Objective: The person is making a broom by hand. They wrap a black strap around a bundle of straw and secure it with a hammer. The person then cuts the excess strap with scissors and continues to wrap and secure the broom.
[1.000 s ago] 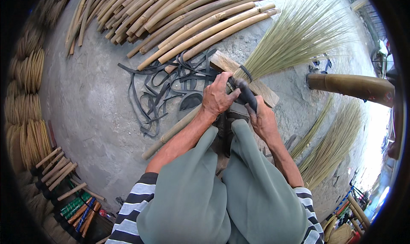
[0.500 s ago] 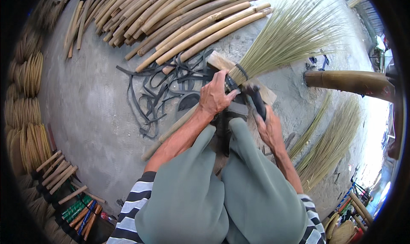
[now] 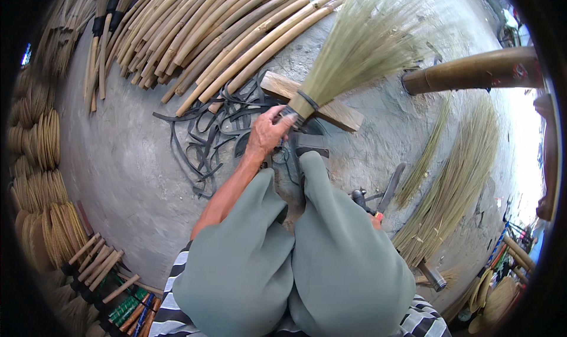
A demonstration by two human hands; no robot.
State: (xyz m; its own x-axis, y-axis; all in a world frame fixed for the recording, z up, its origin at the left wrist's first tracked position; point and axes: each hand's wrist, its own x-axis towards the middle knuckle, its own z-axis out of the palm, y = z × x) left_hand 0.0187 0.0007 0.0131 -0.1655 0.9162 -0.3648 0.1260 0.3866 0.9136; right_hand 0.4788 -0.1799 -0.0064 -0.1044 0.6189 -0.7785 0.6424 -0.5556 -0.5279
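Observation:
My left hand is closed around the dark-bound neck of a straw broom, whose bristles fan away to the upper right and are blurred. A dark band circles the straw just above the binding. Behind the neck, a wooden block lies on the ground by my feet. My right hand is mostly hidden behind my right knee, so its fingers do not show. Close to it are a knife with a dark blade and a black tool with a knobbed end, partly hidden by the knee.
Black rubber strips lie tangled left of the block. Many bamboo poles are stacked beyond them. Loose straw bundles lie at the right, near a thick bamboo post. Short-handled brooms and coiled bundles line the left.
My right hand has left the broom's neck and drawn back toward my right knee, with the black tool now down there. The broom's bristles have swung a little upright in my left hand.

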